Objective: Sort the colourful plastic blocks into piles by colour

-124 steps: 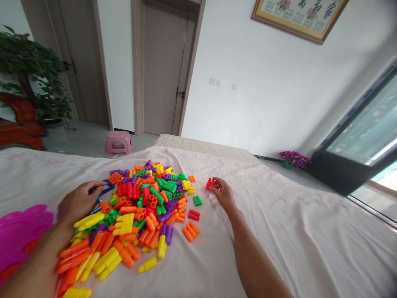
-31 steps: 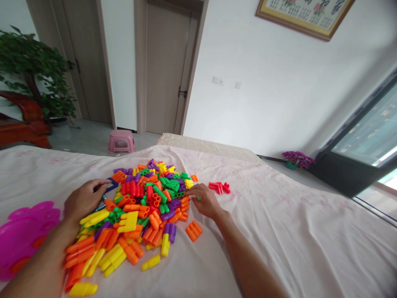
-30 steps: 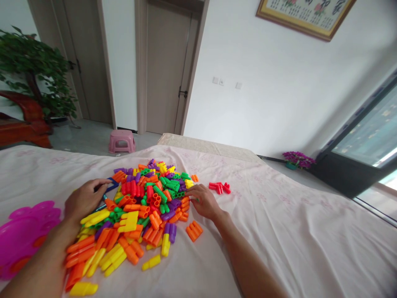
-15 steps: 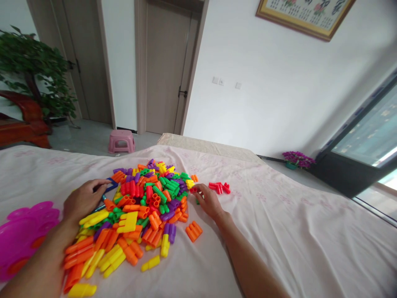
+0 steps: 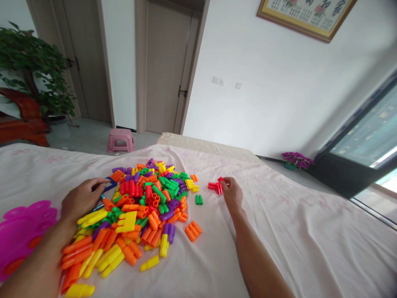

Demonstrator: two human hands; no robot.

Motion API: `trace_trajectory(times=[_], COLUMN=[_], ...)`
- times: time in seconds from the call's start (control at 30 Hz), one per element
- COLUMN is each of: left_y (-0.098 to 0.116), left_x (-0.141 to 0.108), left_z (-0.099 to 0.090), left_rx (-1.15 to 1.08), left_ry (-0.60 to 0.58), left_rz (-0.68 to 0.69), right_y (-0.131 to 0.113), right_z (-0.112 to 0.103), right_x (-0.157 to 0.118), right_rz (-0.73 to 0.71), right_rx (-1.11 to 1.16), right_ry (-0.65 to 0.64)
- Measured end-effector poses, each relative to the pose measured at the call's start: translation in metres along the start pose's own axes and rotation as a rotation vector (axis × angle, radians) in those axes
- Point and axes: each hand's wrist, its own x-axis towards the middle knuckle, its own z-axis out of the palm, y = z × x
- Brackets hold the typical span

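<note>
My right hand [image 5: 232, 193] pinches a red plastic building block [image 5: 221, 180] just above a small group of red blocks [image 5: 214, 186]. My left hand [image 5: 83, 198] rests at the left edge of a large heap of mixed plastic blocks [image 5: 145, 198], coloured orange, yellow, green, purple and red. Its curled fingers are closed on the end of a blue-edged object [image 5: 110, 182], most of which is hidden under the heap and the hand. Between heap and right hand lies a green block [image 5: 199, 200]. An orange block [image 5: 193, 231] lies nearer to me.
A magenta flower-shaped plastic tray [image 5: 27, 223] lies left of my left forearm. Everything rests on a pale, wrinkled cloth [image 5: 297, 231]. Beyond its far edge stand a pink stool [image 5: 120, 138], a wooden chair [image 5: 23, 118] and potted purple flowers [image 5: 296, 160].
My right hand has moved right from the heap's edge to the red group, carrying a red block. The green block it partly covered now shows. My left hand stays almost still.
</note>
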Motion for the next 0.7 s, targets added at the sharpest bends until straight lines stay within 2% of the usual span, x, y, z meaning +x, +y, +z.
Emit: trace_trajectory(times=[0.13, 0.4, 0.6, 0.7], left_y=[-0.002, -0.004, -0.004, -0.002], left_x=[0.001, 0.002, 0.003, 0.001], left_z=[0.001, 0.002, 0.001, 0.000], left_rx=[0.004, -0.002, -0.018, -0.028], left_ry=[0.009, 0.017, -0.018, -0.012], left_rz=[0.018, 0.024, 0.004, 0.006], right_y=[0.011, 0.023, 0.018, 0.008], right_z=[0.000, 0.008, 0.011, 0.014], right_x=[0.002, 0.005, 0.001, -0.004], right_rz=[0.029, -0.060, -0.093, -0.173], right_rx=[-0.082, -0.075, -0.031, 0.055], right_ry=[-0.020, 0.010, -0.010, 0.001])
